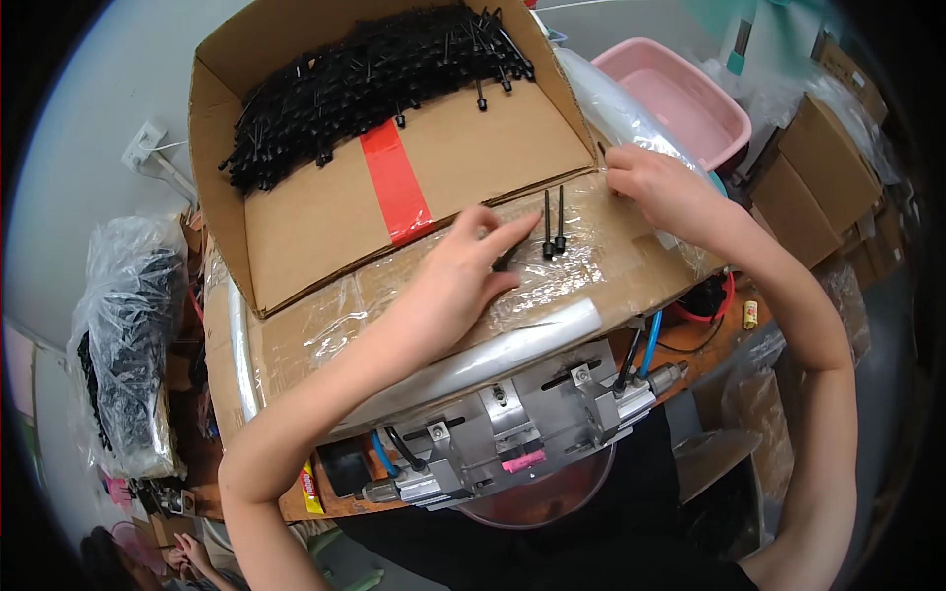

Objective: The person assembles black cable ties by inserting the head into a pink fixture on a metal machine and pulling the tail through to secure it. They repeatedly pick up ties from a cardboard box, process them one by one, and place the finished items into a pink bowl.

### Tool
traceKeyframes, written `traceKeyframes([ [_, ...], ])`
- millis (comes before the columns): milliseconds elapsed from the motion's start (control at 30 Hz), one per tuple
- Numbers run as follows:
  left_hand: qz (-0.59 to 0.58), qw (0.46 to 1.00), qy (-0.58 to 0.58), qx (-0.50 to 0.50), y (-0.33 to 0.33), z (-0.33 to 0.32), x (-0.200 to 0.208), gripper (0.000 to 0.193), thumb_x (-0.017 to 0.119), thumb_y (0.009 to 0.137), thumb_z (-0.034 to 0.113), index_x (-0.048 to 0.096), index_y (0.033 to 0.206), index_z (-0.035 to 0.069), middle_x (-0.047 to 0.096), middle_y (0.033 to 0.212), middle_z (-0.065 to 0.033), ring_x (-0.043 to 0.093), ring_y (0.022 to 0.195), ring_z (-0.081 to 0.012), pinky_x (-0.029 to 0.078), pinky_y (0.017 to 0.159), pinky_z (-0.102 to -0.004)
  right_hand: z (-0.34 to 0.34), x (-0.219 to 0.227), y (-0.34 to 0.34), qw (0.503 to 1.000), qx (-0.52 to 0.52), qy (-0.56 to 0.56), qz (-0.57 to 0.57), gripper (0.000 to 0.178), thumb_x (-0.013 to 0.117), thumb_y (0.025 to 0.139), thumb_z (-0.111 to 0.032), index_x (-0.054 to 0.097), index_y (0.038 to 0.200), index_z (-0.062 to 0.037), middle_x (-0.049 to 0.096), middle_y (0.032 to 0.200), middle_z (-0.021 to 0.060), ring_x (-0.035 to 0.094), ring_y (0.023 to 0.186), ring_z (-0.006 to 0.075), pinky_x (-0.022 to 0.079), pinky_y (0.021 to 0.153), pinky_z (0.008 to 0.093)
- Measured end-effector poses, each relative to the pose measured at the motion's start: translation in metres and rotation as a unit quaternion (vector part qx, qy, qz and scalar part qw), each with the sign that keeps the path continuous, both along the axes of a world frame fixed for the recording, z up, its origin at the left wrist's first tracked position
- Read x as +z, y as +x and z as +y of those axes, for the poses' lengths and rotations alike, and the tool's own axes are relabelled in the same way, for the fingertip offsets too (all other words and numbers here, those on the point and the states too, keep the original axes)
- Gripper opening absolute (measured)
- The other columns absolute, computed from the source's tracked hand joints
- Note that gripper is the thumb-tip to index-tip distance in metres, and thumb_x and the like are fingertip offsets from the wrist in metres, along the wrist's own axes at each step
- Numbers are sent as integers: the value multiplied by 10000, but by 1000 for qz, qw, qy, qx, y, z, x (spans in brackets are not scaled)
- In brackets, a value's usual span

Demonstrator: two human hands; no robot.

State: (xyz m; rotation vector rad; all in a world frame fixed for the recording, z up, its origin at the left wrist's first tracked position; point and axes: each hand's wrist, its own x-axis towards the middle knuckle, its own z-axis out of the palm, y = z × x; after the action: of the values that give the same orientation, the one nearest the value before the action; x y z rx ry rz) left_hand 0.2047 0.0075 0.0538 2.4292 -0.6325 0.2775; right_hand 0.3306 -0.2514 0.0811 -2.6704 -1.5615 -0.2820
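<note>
Two black thin-stemmed pieces with thick heads (548,236) lie side by side on the tape-covered cardboard (641,258) in front of me. Just left of them is my left hand (455,281), its thumb and forefinger apart; a small dark patch shows between them, too unclear to name. My right hand (650,187) is at the right front corner of an open cardboard box (305,236), fingertips pinched together. A small dark tip shows beside those fingertips, but what they hold is mostly hidden. Inside the box, a big heap of the same black pieces (365,94) fills the far side.
A metal fixture with clamps and blue air tubes (512,414) sits at the near edge of the wooden table. A clear plastic roll (522,345) lies before the cardboard. Beyond are a pink basin (680,94), cartons (823,167) and a bagged black bundle (128,345). Another person's hands (187,554) show lower left.
</note>
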Motion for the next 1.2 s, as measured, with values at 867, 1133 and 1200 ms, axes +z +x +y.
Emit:
traceKeyframes([
  [867,-158,982,73,72,108,-123,-12,293,630,827,53,576,1107,-13,589,963,-196,614,906,-384,507,787,-439,-64,-31,-36,928,-210,293,-92,338,745,756,-151,659,1056,-21,608,1113,145,552,1079,324,428,916,418],
  [1133,-130,987,60,75,76,-73,5,355,599,821,-6,531,1169,13,559,1059,-201,580,1003,-384,493,842,-441,-56,-27,-35,937,-203,255,-127,319,724,766,-98,656,1067,-18,604,1139,174,559,1074,351,437,917,415],
  [1200,-147,987,39,59,55,-56,12,339,618,839,40,533,1167,25,551,1036,-180,574,1003,-367,489,835,-445,-50,-17,-40,932,-193,245,-183,284,713,780,-84,660,1052,-21,601,1174,169,570,1055,349,451,885,405],
])
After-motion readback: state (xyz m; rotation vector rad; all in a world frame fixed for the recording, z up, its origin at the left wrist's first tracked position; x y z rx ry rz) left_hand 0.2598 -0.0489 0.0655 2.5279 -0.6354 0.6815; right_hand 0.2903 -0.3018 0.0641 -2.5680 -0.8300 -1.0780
